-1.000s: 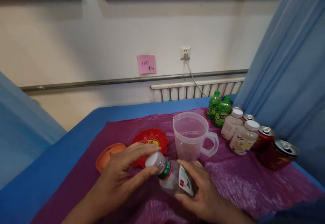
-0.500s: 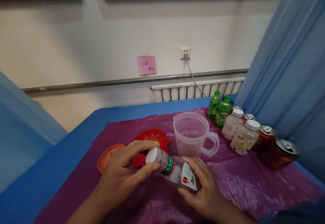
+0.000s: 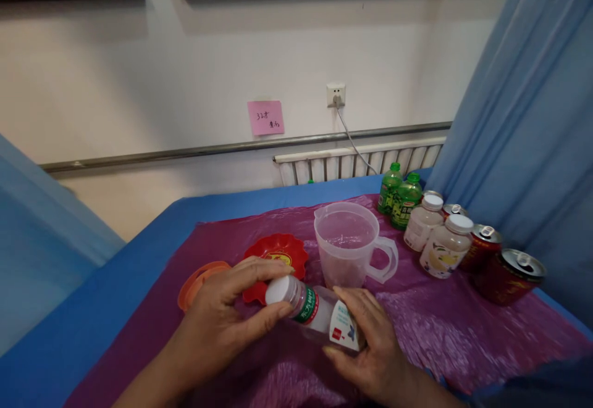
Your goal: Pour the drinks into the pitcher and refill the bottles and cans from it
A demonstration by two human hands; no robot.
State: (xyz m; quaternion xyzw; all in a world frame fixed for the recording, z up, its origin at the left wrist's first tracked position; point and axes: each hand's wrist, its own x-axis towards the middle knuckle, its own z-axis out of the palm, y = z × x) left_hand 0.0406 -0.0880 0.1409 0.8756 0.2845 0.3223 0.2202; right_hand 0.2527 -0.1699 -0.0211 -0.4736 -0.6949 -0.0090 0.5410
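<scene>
A small clear plastic bottle (image 3: 319, 321) with a white cap (image 3: 280, 289) and a green and white label lies tilted, cap pointing left, low over the purple sheet (image 3: 430, 328). My left hand (image 3: 222, 321) pinches the cap between thumb and fingers. My right hand (image 3: 370, 346) is wrapped round the bottle's body from below and behind. Just beyond the bottle stands a clear measuring jug (image 3: 347, 244) with its handle to the right.
A red scalloped dish (image 3: 278, 250) and an orange lid (image 3: 197, 281) lie left of the jug. At the right stand two green bottles (image 3: 399, 195), two white-capped jars (image 3: 445, 244) and red cans (image 3: 507, 275). Blue curtains hang at both sides; a radiator lines the wall.
The bottle has turned slightly in my hands, its label rotating, and the hands shifted a little. Both hands keep their hold.
</scene>
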